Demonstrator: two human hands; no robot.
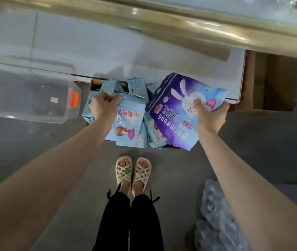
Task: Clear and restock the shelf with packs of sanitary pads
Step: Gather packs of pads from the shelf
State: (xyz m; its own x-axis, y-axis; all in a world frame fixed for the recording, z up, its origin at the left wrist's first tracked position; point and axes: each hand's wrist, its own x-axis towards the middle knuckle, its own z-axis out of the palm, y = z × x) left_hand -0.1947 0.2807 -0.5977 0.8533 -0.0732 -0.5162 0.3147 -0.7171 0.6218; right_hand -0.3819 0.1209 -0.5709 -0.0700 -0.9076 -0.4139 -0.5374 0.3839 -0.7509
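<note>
I look straight down at a cardboard box (94,82) on the floor, filled with several light blue pad packs. My left hand (104,105) grips the top edge of one light blue pack (129,120) printed with a red-haired girl. My right hand (210,115) holds a larger purple pack (173,109) with a white rabbit and the word "Wormwood", lifted above the box's right side. The white shelf (107,51) runs across the view just beyond the box.
A clear plastic bin (31,98) with orange clips stands on the floor at the left. A crumpled plastic bag (214,214) lies at the lower right. A brown cardboard box (274,84) sits at the right. My sandalled feet (133,173) stand just before the box.
</note>
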